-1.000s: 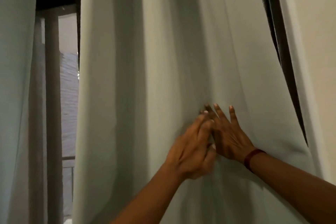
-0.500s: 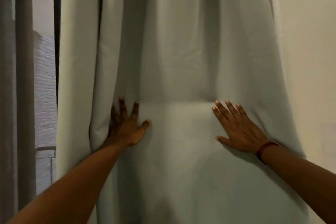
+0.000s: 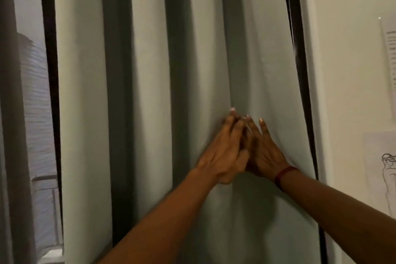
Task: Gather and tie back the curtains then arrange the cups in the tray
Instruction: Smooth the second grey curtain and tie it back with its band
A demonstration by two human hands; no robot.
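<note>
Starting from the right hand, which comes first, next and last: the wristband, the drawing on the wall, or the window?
1. Wristband: on that arm's wrist, just below the right hand.
2. Drawing: on the wall, off to the right.
3. Window: far left, past the curtain folds.

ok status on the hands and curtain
Left hand and right hand together, flat on curtain, fingers overlapping. Curtain pleated, not tied. No tie-back, cups or tray in view.

left hand (image 3: 222,152) and right hand (image 3: 264,154) touching (fingers extended), arms outstretched
</note>
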